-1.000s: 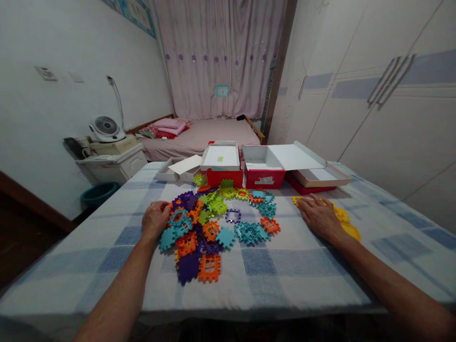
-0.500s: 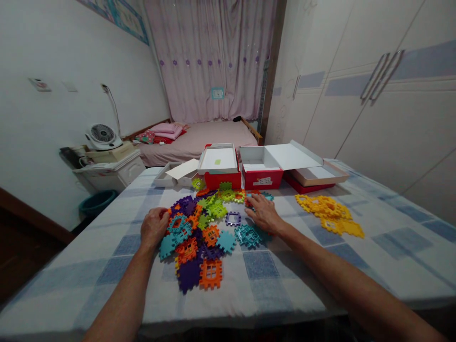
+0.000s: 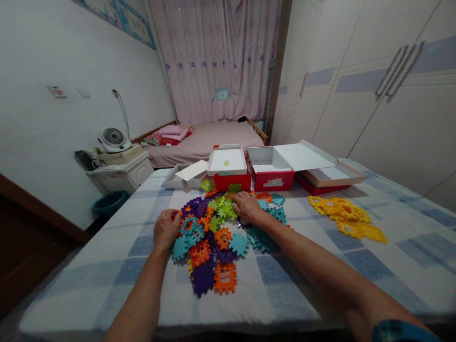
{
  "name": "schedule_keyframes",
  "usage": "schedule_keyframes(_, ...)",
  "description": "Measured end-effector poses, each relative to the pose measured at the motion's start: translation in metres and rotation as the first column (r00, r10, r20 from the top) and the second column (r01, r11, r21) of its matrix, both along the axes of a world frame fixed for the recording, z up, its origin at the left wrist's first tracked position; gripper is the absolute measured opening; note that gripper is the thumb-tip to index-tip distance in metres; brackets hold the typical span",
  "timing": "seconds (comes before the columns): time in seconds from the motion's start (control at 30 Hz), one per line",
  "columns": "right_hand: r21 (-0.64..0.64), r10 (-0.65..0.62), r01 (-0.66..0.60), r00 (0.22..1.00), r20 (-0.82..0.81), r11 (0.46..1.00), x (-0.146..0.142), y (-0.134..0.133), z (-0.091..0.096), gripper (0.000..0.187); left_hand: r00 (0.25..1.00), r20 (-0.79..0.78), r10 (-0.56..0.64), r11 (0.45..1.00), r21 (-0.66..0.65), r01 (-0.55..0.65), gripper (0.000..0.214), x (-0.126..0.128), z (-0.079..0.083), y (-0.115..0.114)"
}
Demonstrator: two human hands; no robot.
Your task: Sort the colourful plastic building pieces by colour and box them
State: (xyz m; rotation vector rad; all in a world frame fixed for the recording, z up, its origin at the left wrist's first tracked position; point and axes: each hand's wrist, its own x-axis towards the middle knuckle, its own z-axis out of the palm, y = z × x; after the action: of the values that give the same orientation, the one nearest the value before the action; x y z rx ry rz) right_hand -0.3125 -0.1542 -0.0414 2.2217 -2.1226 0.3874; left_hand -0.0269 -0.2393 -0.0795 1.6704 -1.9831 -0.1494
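A loose pile of plastic interlocking panels lies before me: purple panels, orange window panels, turquoise panels and lime-green panels. At the pile's left edge my left hand is closed, its fingers curled beside orange and turquoise panels; a bit of red shows at its fingertips, too small to name. My right hand reaches over the far side of the pile, fingers stretched out and touching the lime-green panels. Its forearm passes over more turquoise panels. A dark purple frame is partly hidden beneath this hand.
Yellow panels lie in a separate heap on the right. Behind the pile stand a red box with a white tray, an open red box, a stacked lid and a shallow white box. A checked cloth covers the table.
My right hand has moved left, from the orange and turquoise panels onto the lime-green ones, partly covering the purple frame. My left hand stays at the pile's left edge. The view has shifted slightly.
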Motion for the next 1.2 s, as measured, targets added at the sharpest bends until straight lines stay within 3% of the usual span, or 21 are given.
schedule_keyframes(0.2,0.012,-0.024,0.024,1.0,0.001,1.0,-0.005,-0.007,0.006,0.03,1.0,-0.002,0.017,1.0,0.002,-0.017,0.032,-0.002,-0.001,-0.001)
schedule_keyframes(0.4,0.076,-0.078,0.074,0.996,0.051,0.994,-0.002,-0.023,-0.001,0.027,1.0,-0.019,0.009,1.0,0.015,-0.008,0.03,-0.004,0.003,0.003)
schedule_keyframes(0.53,0.051,-0.099,0.093,0.986,0.132,0.994,-0.011,-0.022,0.001,0.034,1.0,-0.024,0.012,1.0,0.011,-0.012,0.031,-0.005,0.005,0.005)
schedule_keyframes(0.67,0.007,-0.06,0.06,0.974,0.22,0.998,-0.019,-0.014,0.008,0.024,1.0,-0.028,0.01,1.0,0.019,-0.009,0.031,-0.005,0.005,0.004)
schedule_keyframes(0.77,-0.1,-0.016,0.053,0.94,0.34,0.994,-0.022,-0.004,0.01,0.023,1.0,-0.023,0.005,0.999,0.034,-0.004,0.033,-0.004,0.005,0.003)
schedule_keyframes(0.87,-0.323,0.104,0.086,0.842,0.529,0.943,-0.029,0.009,0.008,0.015,1.0,-0.015,0.008,0.999,0.043,-0.007,0.033,-0.004,0.004,0.002)
schedule_keyframes(0.93,-0.431,0.16,0.128,0.805,0.571,0.893,-0.038,0.019,0.008,0.012,1.0,-0.014,0.01,0.999,0.047,-0.01,0.034,-0.004,0.004,0.002)
schedule_keyframes(1.03,-0.474,0.131,0.197,0.808,0.574,0.858,-0.063,0.037,0.01,0.011,1.0,-0.018,0.009,0.999,0.054,-0.008,0.034,-0.003,0.003,0.001)
schedule_keyframes(1.2,-0.43,-0.12,0.375,0.851,0.512,0.821,-0.136,0.079,0.007,0.018,1.0,-0.018,0.0,0.999,0.045,0.001,0.034,-0.003,0.002,-0.001)
